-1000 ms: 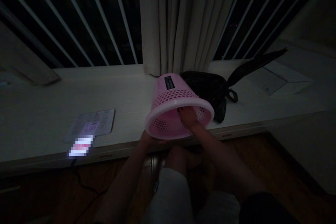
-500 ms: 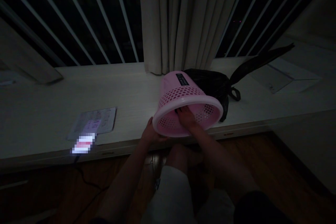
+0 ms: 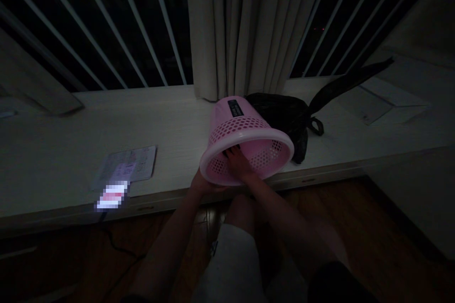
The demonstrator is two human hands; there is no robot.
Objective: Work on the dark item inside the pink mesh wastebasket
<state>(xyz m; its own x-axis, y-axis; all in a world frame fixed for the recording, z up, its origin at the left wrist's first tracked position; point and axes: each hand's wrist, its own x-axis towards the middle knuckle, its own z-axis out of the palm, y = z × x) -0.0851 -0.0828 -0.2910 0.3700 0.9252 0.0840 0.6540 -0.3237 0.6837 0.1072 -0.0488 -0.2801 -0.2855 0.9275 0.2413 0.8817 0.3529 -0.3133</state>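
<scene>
Where the room is darkest, low down and close, the person's knees [image 3: 241, 246] are bent over a wood floor [image 3: 373, 227]. Both bare arms reach up from there to a pink bin [image 3: 245, 139]. It lies tipped on its side at the front edge of a long white sill [image 3: 71, 142], with its open mouth facing the person. The left hand [image 3: 202, 183] cups the bottom of the rim from below, fingers curled on it. The right hand [image 3: 237, 163] is inside the mouth, resting on the holey wall, fingers spread a bit; I cannot tell if it grips anything. A black label [image 3: 235, 108] sits on the bin's top side.

Left of the bin, well apart, a paper sheet [image 3: 124, 165] lies flat on the sill with a glowing phone [image 3: 112, 195] at its near corner. A cord [image 3: 113, 246] hangs down from the phone. Just behind the bin, touching it, is a black bag [image 3: 284, 111] with a long strap. It blocks the way to the right. Farther back hangs a pale curtain [image 3: 234, 28], and behind that are white bars [image 3: 117, 23] on a dark window.
</scene>
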